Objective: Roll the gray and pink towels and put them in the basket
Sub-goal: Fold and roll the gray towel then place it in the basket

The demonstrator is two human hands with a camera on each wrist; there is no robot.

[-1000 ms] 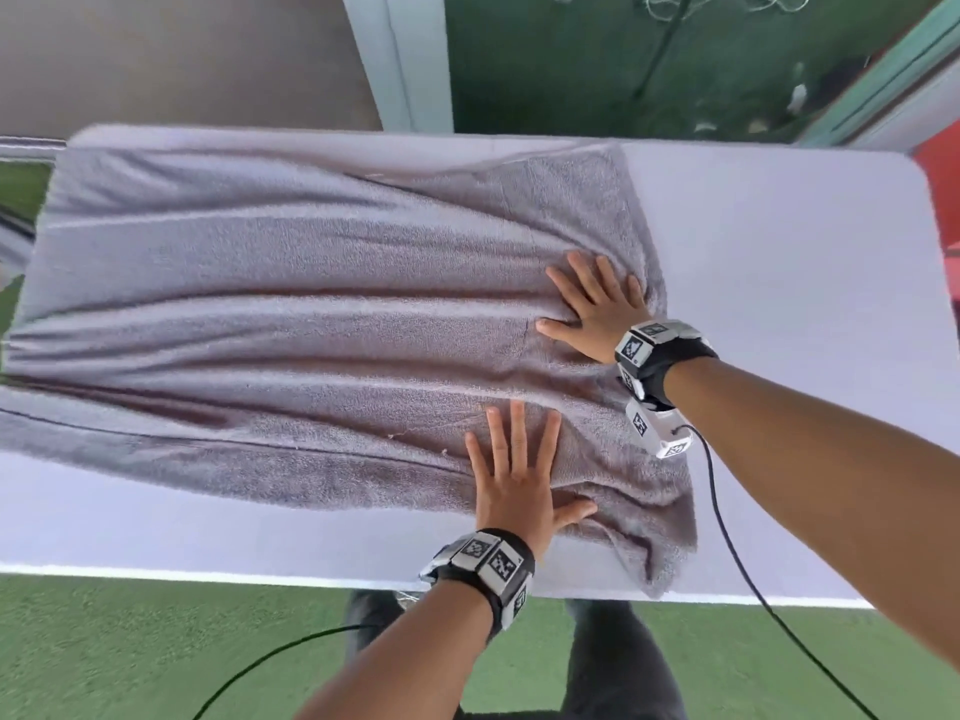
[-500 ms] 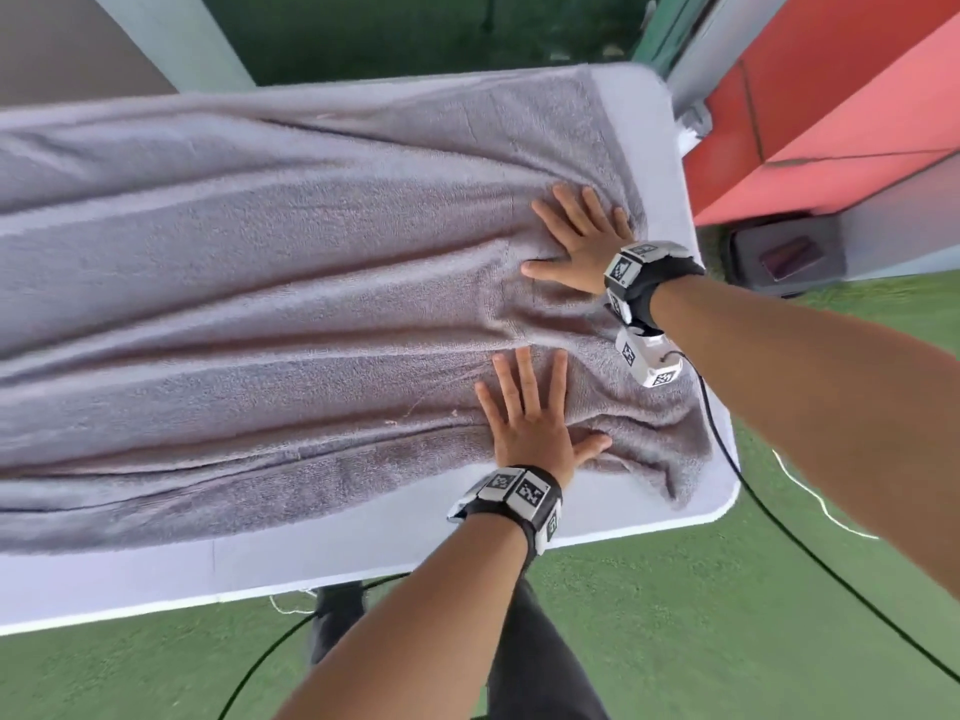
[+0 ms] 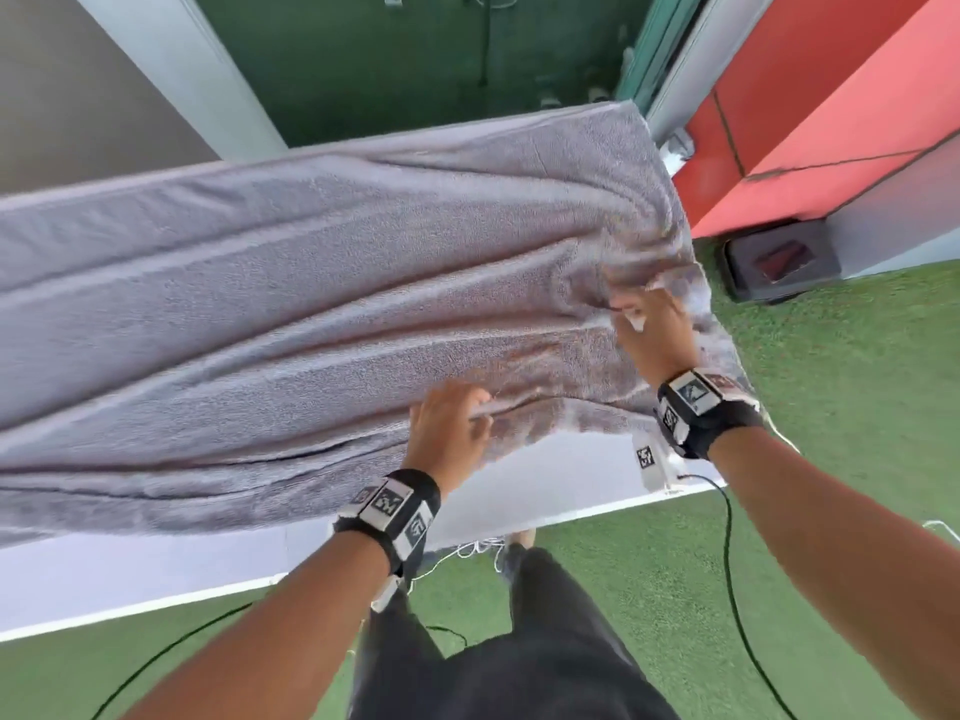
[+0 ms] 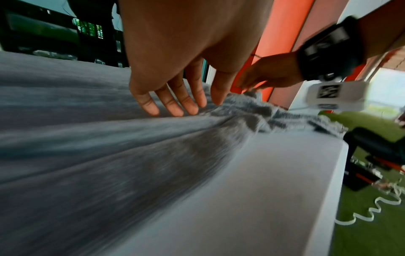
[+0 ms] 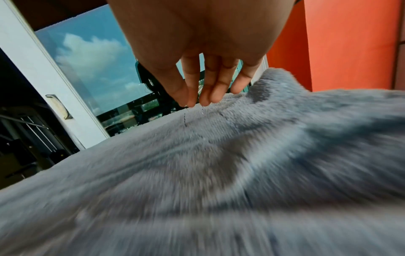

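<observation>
A gray towel lies spread lengthwise over the white table, with long wrinkles. Both hands are at its right end. My left hand sits near the towel's front edge, and the left wrist view shows its fingers fairly straight with the tips touching the cloth. My right hand is farther back, where the towel bunches up. In the right wrist view its fingertips point down onto the gray pile, thumb close beside them. The pink towel and the basket are out of view.
The table's right end is just beyond the hands. A red wall and a dark box on the green turf stand to the right. Cables trail from the wrists across the floor.
Both hands have slid right to the towel's right end. Their flat palms have lifted off, leaving fingertips on the cloth. The towel end has bunched up and the view has swung right.
</observation>
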